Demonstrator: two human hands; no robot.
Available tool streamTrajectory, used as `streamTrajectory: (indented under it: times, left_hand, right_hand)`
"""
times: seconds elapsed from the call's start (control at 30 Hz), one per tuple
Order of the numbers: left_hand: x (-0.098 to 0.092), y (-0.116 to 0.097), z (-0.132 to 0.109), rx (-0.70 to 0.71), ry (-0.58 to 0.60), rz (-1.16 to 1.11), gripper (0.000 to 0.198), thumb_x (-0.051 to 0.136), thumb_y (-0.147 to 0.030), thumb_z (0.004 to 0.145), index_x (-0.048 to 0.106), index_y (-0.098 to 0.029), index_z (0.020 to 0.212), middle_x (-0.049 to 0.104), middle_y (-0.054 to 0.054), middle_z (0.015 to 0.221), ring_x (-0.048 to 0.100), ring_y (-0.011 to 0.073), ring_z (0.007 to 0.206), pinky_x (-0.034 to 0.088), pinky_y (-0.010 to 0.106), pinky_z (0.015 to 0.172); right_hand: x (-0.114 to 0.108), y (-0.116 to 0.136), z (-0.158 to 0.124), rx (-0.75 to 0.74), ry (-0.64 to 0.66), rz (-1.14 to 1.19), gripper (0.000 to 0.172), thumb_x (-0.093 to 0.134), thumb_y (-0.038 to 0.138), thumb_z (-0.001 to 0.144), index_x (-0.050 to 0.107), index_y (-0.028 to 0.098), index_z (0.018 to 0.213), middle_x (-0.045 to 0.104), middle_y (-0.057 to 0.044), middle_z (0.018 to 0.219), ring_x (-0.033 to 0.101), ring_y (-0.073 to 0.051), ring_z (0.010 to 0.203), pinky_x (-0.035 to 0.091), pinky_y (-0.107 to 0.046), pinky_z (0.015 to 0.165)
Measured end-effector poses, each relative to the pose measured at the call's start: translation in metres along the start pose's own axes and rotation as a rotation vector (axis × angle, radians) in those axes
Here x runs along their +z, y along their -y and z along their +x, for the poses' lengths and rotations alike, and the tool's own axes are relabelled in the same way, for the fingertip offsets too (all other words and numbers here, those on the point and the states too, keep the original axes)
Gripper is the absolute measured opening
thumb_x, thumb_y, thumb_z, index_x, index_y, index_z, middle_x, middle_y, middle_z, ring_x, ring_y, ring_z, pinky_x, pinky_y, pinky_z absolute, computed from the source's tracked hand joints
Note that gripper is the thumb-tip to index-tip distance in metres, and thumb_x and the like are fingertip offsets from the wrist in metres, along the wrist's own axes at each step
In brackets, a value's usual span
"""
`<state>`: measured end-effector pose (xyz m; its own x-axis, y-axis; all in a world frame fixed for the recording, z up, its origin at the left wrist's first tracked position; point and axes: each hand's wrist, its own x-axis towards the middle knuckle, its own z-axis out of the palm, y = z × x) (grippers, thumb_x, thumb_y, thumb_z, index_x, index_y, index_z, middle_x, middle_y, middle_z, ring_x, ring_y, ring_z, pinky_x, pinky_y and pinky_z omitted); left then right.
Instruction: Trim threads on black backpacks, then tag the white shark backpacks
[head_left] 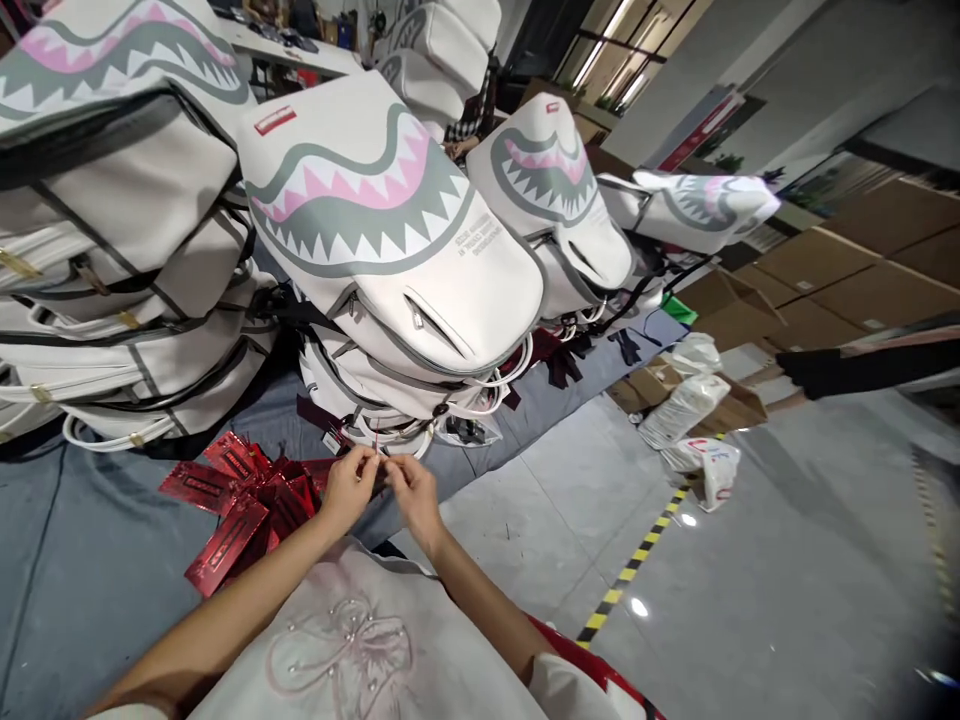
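My left hand [351, 490] is closed in a pinch at the table's near edge, with a thin red string [376, 436] rising at its fingertips. Close beside it, my right hand [414, 497] also pinches, its fingertips almost meeting the left ones. What the right fingers hold is too small to make out. Just beyond both hands stands a pile of white backpacks [405, 230], the top one printed with a pink and grey shark mouth. Left of my left hand lies a heap of shiny red hang tags [251, 505].
Another backpack stack [112, 250] rises at the left. More backpacks [544, 190] lie further along the grey-covered table [82, 560]. Cardboard boxes [817, 260] and white plastic bags [684, 410] are at the right. Yellow-black tape [637, 555] marks the floor. Another person's arm [862, 365] reaches in.
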<state>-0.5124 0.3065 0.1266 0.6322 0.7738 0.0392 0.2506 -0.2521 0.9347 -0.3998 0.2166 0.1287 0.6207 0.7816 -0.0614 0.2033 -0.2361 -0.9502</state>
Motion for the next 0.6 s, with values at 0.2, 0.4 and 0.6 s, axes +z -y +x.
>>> streamTrajectory:
  times: [0.2, 0.4, 0.6]
  left_hand:
    - [0.011, -0.024, 0.016, 0.042, 0.111, 0.128, 0.024, 0.047, -0.026, 0.096, 0.067, -0.021, 0.107, 0.075, 0.000, 0.079, 0.071, 0.0168, 0.075, 0.049, 0.025, 0.073]
    - [0.027, -0.038, 0.029, 0.001, 0.125, 0.280, 0.032, 0.047, -0.020, 0.094, 0.071, -0.019, 0.115, 0.078, 0.007, 0.093, 0.073, 0.0216, 0.087, 0.051, 0.030, 0.081]
    - [0.045, -0.048, 0.046, -0.018, 0.175, 0.338, 0.037, 0.044, -0.020, 0.096, 0.072, -0.020, 0.119, 0.076, 0.008, 0.111, 0.071, 0.0218, 0.101, 0.050, 0.031, 0.090]
  right_hand:
    - [-0.065, 0.026, 0.047, -0.202, -0.355, -0.431, 0.045, 0.043, 0.031, 0.090, 0.056, 0.018, 0.131, 0.064, -0.011, 0.109, 0.061, -0.021, 0.082, 0.049, -0.036, 0.079]
    - [-0.087, 0.027, 0.062, -0.257, -0.238, -0.460, 0.029, 0.041, 0.026, 0.085, 0.069, 0.019, 0.093, 0.067, -0.011, 0.100, 0.064, -0.024, 0.089, 0.051, -0.037, 0.081]
    - [-0.101, 0.013, 0.074, -0.162, -0.083, -0.231, 0.039, 0.044, 0.041, 0.088, 0.068, 0.017, 0.108, 0.075, -0.012, 0.098, 0.070, -0.022, 0.078, 0.056, -0.037, 0.076]
